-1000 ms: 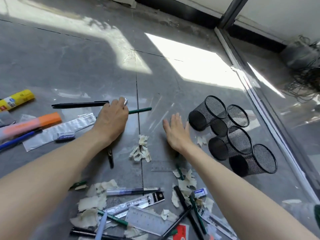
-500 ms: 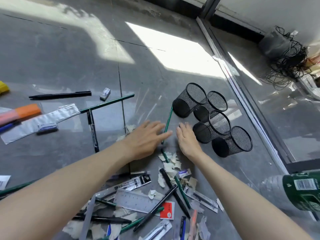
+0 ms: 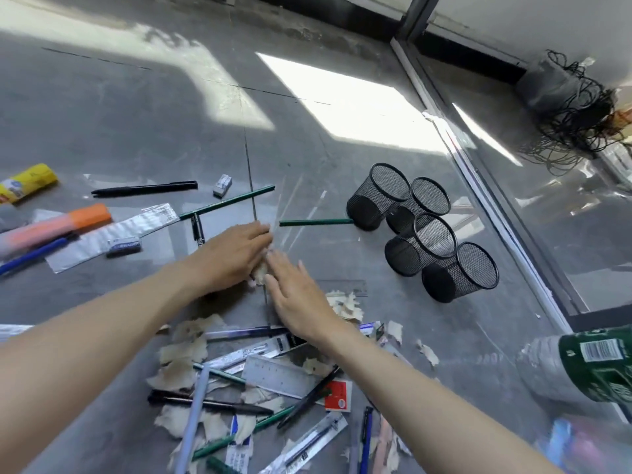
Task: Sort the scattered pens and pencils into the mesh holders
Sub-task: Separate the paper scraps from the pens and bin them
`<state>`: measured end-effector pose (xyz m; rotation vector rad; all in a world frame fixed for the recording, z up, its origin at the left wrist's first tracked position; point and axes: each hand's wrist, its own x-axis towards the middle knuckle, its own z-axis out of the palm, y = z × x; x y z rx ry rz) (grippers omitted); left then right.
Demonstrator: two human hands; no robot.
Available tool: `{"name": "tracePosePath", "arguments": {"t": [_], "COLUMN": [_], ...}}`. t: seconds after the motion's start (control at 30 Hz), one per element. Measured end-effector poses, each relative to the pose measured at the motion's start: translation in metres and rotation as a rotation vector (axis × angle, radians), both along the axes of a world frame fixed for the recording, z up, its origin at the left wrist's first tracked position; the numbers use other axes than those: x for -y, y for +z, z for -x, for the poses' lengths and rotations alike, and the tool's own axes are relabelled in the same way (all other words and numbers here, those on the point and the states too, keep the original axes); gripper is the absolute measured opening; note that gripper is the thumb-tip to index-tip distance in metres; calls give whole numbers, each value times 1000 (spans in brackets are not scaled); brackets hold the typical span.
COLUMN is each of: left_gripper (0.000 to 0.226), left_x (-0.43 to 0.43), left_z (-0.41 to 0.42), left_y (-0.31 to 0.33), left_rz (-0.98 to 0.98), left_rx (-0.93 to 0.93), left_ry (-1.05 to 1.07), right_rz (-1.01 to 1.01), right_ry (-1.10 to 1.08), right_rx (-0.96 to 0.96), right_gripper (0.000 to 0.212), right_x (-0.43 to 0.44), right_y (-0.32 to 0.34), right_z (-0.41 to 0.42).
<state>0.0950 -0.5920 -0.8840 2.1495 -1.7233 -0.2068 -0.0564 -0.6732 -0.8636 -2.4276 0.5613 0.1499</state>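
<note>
The fingers [image 3: 258, 234] of my left hand [image 3: 236, 256] lie straight and flat, low over the grey tiled floor [image 3: 136, 131], gripping nothing. The fingers [image 3: 285, 268] of my right hand [image 3: 302, 302] are likewise straight and released, their tips just beside the left hand. Between the two hands sits a small clump of torn beige paper scraps [image 3: 260, 275]; whether my fingers touch it I cannot tell.

Just beyond my left fingers a dark green pencil [image 3: 316, 221] lies on the floor, its far end touching the base of the nearest of four joined black wire-mesh holders [image 3: 424, 244]. The holders sit to my right, and as far as I can see into them, all four are empty.

Further left, spread apart on the floor, are a second green pencil [image 3: 227, 202], a black marker [image 3: 197, 230] partly hidden by my left hand, a long black pen [image 3: 145, 189], a small white eraser [image 3: 222, 185], an orange highlighter [image 3: 58, 225], a blue pen [image 3: 32, 254] and a yellow glue stick [image 3: 27, 183]. Nearest me is a heap of black pens [image 3: 208, 403], more green pencils, packaged pens, a clear plastic ruler [image 3: 284, 376] and more scraps.

I judge the sorting barely begun: nothing shows in any holder, and nearly every pen and pencil remains to be gathered.
</note>
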Motion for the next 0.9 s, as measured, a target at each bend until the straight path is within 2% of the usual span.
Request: {"name": "tracePosePath", "arguments": {"t": [0.03,0.1,0.17,0.27,0.33,0.43,0.53,0.67,0.8,0.9], "left_gripper": [43,44,44,45,45,45,43,47,41,22], "left_x": [-5,-12,-13,-21,-26,-27,-25,-33,-57,-71], "left_z": [6,21,41,60,58,50,57,81,88,88], "left_y": [5,9,10,10,13,17,19,13,-4,0], "left_rz": [-19,-121,-158,-192,-161,-122,-187,-197,-79,-72], "left_rx": [-98,-337,-465,-563,-553,-524,-487,-462,-382,-249], "left_ry": [71,155,105,19,67,160,79,-23,1,-77], "right_rz": [24,12,32,93,109,197,303,225,156,151], "right_ry": [-21,-218,-365,-323,-281,-243,-241,-365,-395,-423], "right_rx": [37,76,21,-157,-167,-29,4,-4,-31,12], "right_gripper": [45,45,43,45,49,49,31,5,6,3], "right_x": [2,18,45,64,55,30,15,13,15,14], "right_y": [0,-2,-8,-12,-13,-8,-7,-2,4,8], "right_z": [0,2,9,28,45,66,70,66,67,69]}}
